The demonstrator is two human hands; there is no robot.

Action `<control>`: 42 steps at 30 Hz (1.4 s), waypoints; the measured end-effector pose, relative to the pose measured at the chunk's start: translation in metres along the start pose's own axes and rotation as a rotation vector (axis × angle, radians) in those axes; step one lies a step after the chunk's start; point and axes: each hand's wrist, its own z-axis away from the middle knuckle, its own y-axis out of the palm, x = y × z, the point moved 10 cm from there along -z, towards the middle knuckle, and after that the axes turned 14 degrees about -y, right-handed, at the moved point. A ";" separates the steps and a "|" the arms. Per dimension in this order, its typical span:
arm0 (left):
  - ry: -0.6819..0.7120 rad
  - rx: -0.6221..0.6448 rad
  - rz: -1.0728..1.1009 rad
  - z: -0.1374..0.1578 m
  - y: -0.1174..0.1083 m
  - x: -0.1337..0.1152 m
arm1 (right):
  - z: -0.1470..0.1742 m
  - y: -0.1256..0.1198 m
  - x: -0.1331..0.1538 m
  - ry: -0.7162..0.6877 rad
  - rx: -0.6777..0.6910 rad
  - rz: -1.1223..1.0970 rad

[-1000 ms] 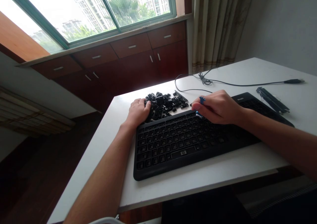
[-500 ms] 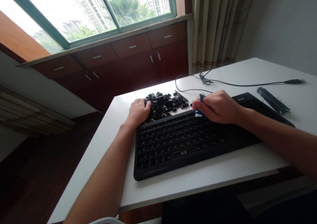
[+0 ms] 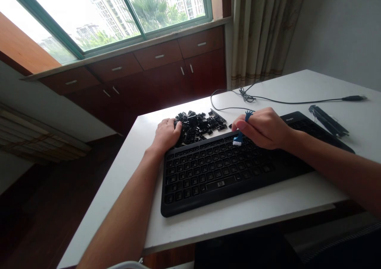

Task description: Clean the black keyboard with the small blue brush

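Shifted lower: blue, white-bristled brush, clasped in right hand; left hand's grip unclear.

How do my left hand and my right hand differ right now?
Your right hand is closed around a blue brush; your left hand lies palm down, and whether it grips anything is hidden.
Your right hand is over the middle of the keyboard; your left hand is at its far left corner, beside the loose keycaps.
Both hands are bare.
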 end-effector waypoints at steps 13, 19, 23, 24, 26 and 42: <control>-0.005 0.004 -0.009 -0.002 0.002 0.001 | 0.001 0.007 -0.006 0.064 0.052 0.071; 0.000 -0.004 -0.010 -0.001 0.001 0.000 | 0.001 0.005 -0.006 0.075 0.044 0.085; -0.003 -0.001 -0.016 -0.001 0.001 0.000 | 0.001 0.004 -0.004 0.056 0.039 0.049; -0.006 0.001 -0.016 -0.001 0.001 0.000 | 0.001 0.004 -0.003 0.045 0.038 0.038; -0.012 0.004 -0.016 -0.001 0.002 0.001 | 0.001 0.004 -0.002 0.026 0.037 0.019; -0.011 -0.006 -0.018 -0.001 0.001 0.001 | 0.001 0.007 -0.004 0.046 0.062 0.079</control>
